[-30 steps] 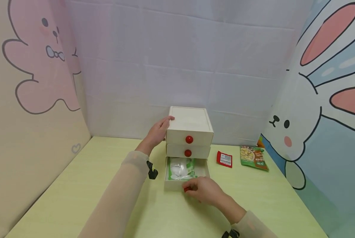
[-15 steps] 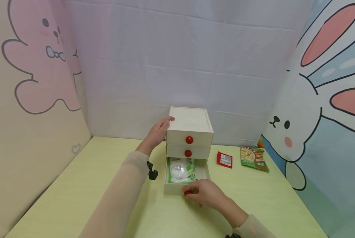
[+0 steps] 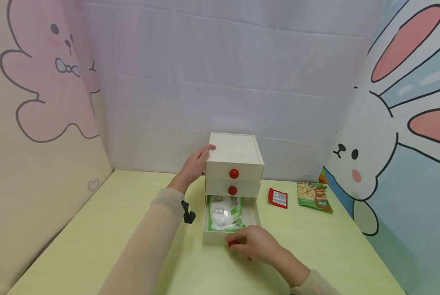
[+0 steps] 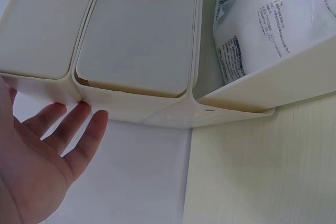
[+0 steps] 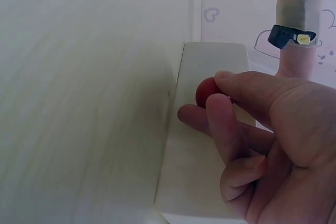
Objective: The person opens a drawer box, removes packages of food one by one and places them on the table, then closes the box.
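Observation:
A white three-drawer box [image 3: 236, 147] with red ball knobs stands against the back wall. My left hand [image 3: 195, 164] rests on its left side and top edge, fingers fairly straight; in the left wrist view the fingertips [image 4: 97, 121] touch the side wall. The bottom drawer [image 3: 213, 237] is pulled well out and holds a clear and green plastic packet [image 3: 225, 214] with something white inside. My right hand [image 3: 257, 244] pinches that drawer's red knob [image 5: 206, 92] between thumb and fingers. The upper two drawers are closed.
Right of the box, a small red packet [image 3: 277, 198] with a white label lies on the pale yellow-green table [image 3: 161, 262]. Farther right is a green and brown food packet [image 3: 314, 196]. Printed walls rise at both sides, and a white cloth [image 3: 190, 82] hangs behind.
The bottom drawer has slid farther out toward me, with my right hand on its knob, showing more of the packet inside. My left hand has stayed in place on the box.

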{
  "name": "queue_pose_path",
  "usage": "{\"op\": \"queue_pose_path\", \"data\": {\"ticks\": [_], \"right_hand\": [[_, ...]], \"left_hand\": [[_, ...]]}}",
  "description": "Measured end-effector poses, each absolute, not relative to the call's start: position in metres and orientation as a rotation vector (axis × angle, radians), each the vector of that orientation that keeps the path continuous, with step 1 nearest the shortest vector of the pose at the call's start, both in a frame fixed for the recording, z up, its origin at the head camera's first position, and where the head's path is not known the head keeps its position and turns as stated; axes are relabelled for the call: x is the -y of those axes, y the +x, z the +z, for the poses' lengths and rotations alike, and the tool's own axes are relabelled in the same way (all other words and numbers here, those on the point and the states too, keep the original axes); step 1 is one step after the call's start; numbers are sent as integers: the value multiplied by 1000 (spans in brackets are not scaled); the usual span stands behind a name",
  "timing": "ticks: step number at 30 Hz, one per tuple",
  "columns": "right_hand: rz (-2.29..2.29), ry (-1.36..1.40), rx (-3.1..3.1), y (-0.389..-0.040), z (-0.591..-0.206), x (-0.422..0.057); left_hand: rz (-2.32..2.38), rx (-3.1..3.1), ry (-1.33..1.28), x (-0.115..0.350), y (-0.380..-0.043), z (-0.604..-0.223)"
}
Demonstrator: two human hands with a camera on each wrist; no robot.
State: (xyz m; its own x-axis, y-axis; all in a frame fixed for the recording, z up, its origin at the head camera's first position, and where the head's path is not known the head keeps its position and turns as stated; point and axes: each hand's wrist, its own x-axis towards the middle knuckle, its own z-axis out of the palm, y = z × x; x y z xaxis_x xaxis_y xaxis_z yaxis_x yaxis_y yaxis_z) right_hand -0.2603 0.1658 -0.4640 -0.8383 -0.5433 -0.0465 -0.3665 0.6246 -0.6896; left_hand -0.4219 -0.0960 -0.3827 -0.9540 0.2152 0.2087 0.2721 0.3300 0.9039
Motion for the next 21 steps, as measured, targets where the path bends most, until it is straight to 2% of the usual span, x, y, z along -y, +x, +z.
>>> {"op": "queue_pose_path", "data": {"ticks": [21], "right_hand": [[-938, -805, -2638, -250, -465, -166]], "left_hand": [[-1737, 2518, -447, 96, -421, -384]]}}
